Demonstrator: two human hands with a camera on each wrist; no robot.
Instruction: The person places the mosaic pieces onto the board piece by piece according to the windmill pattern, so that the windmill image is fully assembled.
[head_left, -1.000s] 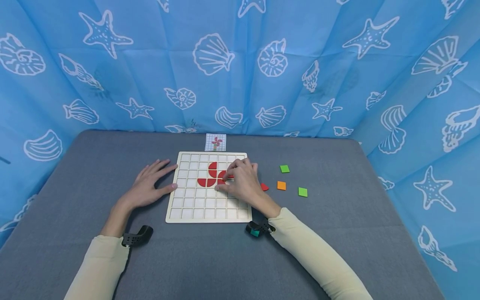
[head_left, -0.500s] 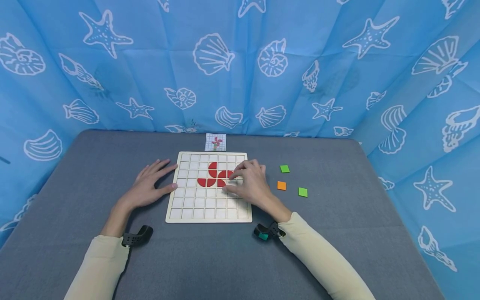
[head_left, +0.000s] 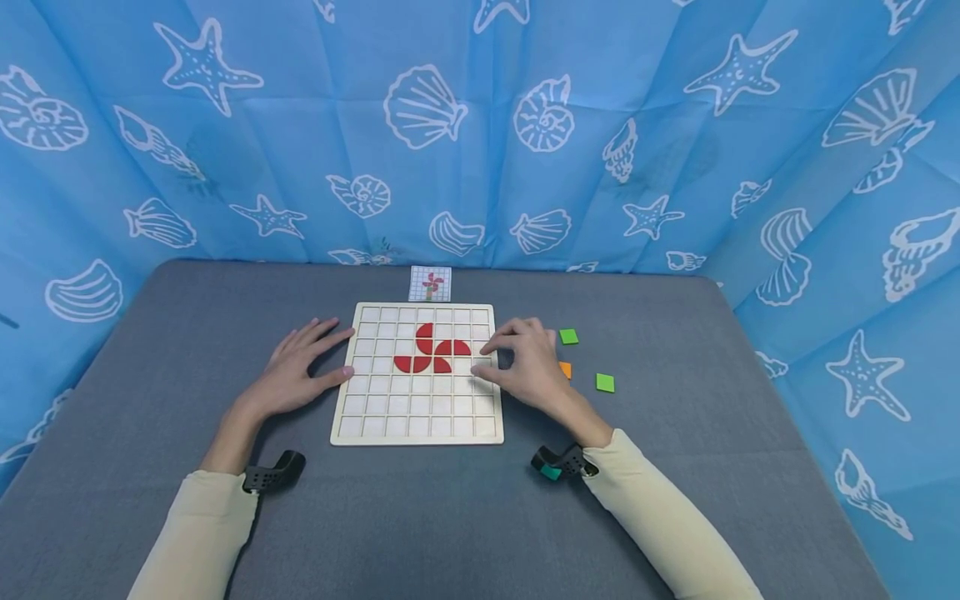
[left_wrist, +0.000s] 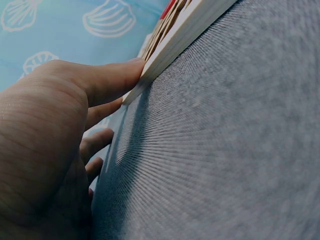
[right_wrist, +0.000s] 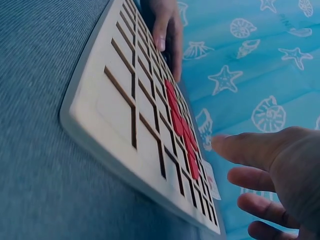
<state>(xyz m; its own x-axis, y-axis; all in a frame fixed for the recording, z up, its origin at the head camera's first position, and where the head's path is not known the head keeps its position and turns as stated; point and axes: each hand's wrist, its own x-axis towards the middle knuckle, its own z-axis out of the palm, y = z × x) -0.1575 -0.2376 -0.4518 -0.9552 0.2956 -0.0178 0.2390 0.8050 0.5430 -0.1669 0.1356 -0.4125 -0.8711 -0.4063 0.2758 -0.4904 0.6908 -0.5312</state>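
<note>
A pale wooden grid board (head_left: 417, 442) lies on the grey table. Several red quarter-round tiles (head_left: 442, 365) sit in its middle cells, forming a pinwheel shape. My left hand (head_left: 296, 372) rests at the board's left side, fingers spread; in the left wrist view the thumb (left_wrist: 117, 79) touches the board's edge. Over the right edge of the board is my right hand (head_left: 531, 367), thumb and fingers bent loosely apart. The right wrist view shows nothing between the thumb (right_wrist: 245, 149) and fingers.
Behind the board lies a small card (head_left: 431, 284) printed with a red pinwheel on a grid. To the right are two green square tiles (head_left: 605, 383) and an orange tile (head_left: 566, 370) partly covered by my right hand. A blue shell-patterned curtain (head_left: 480, 167) borders the table.
My right hand has moved right, off the red tiles to the board's right edge, uncovering the tiles and overlapping the orange one. The left hand has stayed still.
</note>
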